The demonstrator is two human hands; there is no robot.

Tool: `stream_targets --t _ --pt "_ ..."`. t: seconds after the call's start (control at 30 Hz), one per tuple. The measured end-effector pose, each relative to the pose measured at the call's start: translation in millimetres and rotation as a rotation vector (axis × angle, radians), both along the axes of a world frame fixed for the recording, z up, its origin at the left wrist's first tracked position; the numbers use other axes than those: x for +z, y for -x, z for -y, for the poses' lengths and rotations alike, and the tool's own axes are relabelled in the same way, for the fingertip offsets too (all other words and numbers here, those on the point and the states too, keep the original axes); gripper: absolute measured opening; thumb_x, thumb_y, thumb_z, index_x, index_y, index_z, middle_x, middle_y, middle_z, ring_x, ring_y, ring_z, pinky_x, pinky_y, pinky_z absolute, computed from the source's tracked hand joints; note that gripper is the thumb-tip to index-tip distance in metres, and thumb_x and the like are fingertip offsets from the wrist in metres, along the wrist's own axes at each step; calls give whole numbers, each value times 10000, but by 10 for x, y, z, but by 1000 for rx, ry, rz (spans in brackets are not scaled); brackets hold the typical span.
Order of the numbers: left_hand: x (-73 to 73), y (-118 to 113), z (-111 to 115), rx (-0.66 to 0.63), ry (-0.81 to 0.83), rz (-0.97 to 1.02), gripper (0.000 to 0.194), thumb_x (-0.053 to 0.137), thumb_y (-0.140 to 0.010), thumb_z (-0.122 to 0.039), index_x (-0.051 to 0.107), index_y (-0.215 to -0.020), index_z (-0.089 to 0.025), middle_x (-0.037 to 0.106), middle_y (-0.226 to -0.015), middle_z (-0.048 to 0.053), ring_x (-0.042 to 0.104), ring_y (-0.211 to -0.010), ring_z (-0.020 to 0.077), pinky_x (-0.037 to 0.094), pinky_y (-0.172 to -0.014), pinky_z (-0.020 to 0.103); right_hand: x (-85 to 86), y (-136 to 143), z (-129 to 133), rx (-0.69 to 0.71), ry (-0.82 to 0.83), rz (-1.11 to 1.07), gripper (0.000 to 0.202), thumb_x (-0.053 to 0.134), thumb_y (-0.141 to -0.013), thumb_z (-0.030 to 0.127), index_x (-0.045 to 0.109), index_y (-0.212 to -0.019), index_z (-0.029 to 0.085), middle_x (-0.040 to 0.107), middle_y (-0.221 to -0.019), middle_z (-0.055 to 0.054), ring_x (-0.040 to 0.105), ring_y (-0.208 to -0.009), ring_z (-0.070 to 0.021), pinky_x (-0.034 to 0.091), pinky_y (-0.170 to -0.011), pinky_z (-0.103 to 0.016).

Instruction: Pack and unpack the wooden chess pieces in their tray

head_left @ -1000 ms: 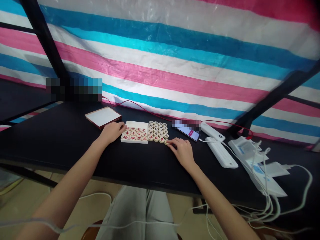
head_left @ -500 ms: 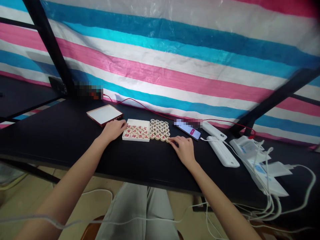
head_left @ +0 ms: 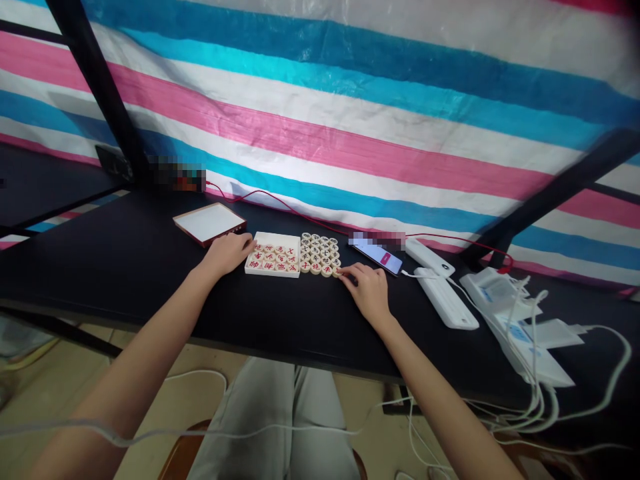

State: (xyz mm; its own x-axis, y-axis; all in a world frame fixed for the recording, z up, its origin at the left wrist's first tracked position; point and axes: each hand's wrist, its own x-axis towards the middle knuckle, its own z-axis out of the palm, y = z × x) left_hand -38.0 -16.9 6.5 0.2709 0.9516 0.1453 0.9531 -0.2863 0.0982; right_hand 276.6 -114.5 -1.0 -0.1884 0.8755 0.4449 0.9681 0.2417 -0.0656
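A white box (head_left: 273, 238) on the black table holds rows of round Chinese chess pieces with red characters. My left hand (head_left: 227, 255) has its fingers closed on the box's left edge. To the right of the box, more round pieces stand in a tight block, most with black characters and the front row with red ones. At the block's front right corner, my right hand (head_left: 369, 288) has its fingertips pinched at the side of a Chinese chess piece (head_left: 336, 272). Its red character is partly visible.
Behind my left hand lies an open box lid (head_left: 210, 222). On the right are a lit phone (head_left: 376, 253), white power banks (head_left: 445, 300) and a power strip (head_left: 520, 333) with tangled white cables. A red cable runs along the striped sheet (head_left: 325, 133).
My right fingertips have drawn back slightly from the corner piece, and more of its red character shows. My left hand stays at the box. The whole view has shifted a little.
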Motion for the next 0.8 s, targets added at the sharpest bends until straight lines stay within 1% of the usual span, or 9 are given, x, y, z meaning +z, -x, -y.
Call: stream_targets --t 0.27,0.57,0.7,0.8 --pt "33 -15 20 11 19 1 447 244 -883 -466 592 -943 -191 657 -916 96 601 -870 247 419 -722 298 4 18 7 -3 1 17 233 434 -905 344 635 -917 227 648 -837 -22 553 -783 -143 214 -657 -295" --pt "-8 1 9 -7 -18 11 458 233 -887 -469 593 -945 -191 656 -877 95 610 -840 258 423 -711 312 3 46 34 11 -36 1 270 399 -918 352 638 -920 226 654 -870 -34 549 -812 -155 220 -686 -301" --pt "-7 -5 20 -7 -27 22 456 239 -889 -467 595 -956 -189 657 -890 93 610 -850 250 419 -730 306 54 98 66 58 -41 -11 260 389 -922 314 633 -942 226 651 -902 -31 543 -816 -146 230 -702 -299" --pt "2 -7 31 -7 -27 29 445 243 -891 -457 596 -949 -192 658 -885 90 610 -845 251 421 -717 305 135 239 47 126 -28 -27 249 388 -921 294 626 -961 236 643 -924 -26 537 -826 -143 237 -713 -297"
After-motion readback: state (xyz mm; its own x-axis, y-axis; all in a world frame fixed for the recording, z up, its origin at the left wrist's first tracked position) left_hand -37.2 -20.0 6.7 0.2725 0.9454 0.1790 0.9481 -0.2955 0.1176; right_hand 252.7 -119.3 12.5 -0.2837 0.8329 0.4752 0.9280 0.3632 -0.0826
